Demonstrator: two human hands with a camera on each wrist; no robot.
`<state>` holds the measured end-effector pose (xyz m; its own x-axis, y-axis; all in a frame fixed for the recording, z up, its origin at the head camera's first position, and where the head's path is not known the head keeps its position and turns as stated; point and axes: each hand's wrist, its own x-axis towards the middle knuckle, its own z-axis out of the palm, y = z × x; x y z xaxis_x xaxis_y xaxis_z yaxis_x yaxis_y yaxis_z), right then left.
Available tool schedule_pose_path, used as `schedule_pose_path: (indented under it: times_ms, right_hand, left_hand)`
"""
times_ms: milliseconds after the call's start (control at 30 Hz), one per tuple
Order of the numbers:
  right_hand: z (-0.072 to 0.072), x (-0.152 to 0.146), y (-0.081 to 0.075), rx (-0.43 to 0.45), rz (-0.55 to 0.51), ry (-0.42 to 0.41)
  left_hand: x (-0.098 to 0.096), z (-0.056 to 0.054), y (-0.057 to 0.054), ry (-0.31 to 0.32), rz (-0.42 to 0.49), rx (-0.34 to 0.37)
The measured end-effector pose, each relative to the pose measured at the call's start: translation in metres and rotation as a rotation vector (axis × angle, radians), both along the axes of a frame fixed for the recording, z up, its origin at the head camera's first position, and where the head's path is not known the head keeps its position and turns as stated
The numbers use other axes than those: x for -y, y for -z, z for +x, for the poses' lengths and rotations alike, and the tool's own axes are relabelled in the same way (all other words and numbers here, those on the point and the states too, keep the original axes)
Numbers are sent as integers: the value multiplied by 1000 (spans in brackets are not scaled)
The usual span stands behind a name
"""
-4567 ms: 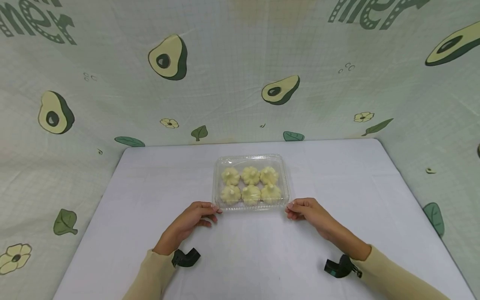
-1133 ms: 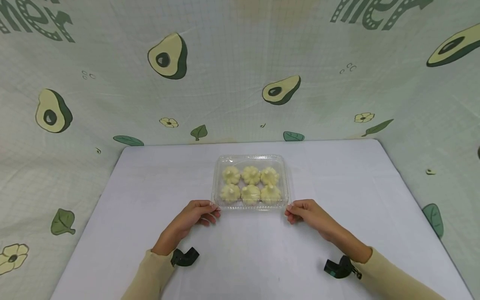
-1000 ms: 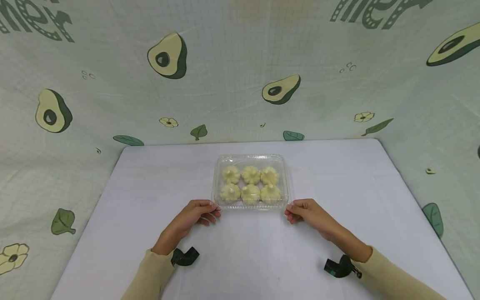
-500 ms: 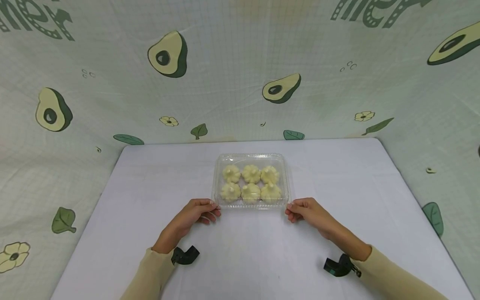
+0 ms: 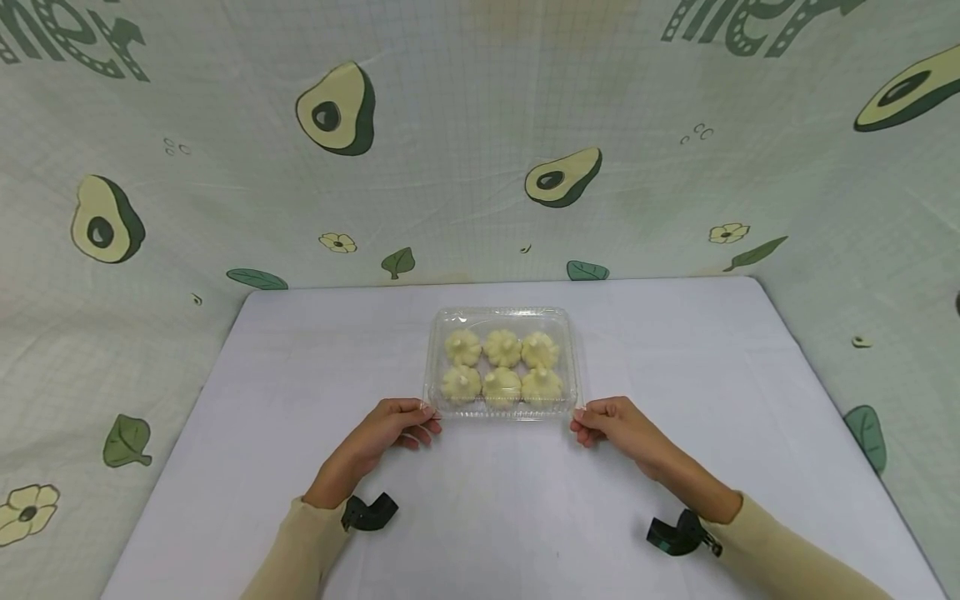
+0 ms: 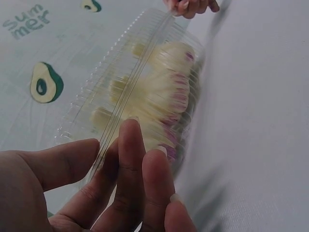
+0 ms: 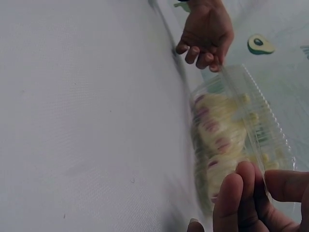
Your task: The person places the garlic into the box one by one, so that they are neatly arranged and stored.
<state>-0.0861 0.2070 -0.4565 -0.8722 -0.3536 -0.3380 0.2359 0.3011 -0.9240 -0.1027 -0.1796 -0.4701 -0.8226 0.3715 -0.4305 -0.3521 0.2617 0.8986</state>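
A clear plastic clamshell box (image 5: 501, 321) with its lid down lies toward the back middle of the table. Inside it, several garlic bulbs (image 5: 502, 385) sit in two rows, pale with purple streaks low on their sides in the wrist views. My left hand (image 5: 393, 432) pinches the box's near left corner at the rim between thumb and forefinger, the other fingers below. At the near right corner, my right hand (image 5: 609, 421) pinches the rim the same way. Both wrist views show the thumb on one side of the rim (image 6: 126, 94) and fingers on the other.
A white cloth (image 5: 480, 508) covers the table. Behind and at both sides hangs a pale curtain (image 5: 450, 100) printed with avocados and leaves. Black wrist cameras (image 5: 370, 512) are strapped at the cuffs of both beige sleeves.
Hands and box hold practically the same place through all the frames. Only a slight shift of the whole head view shows.
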Motion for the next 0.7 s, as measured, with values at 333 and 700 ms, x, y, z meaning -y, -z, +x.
schedule_pose_path:
  times_ms: [333, 700]
  right_hand:
    - [1, -2, 1, -49, 67, -8]
    - [3, -3, -1, -86, 86, -54]
  left_hand:
    - [1, 0, 0, 20, -5, -34]
    - [1, -1, 0, 37, -22, -45]
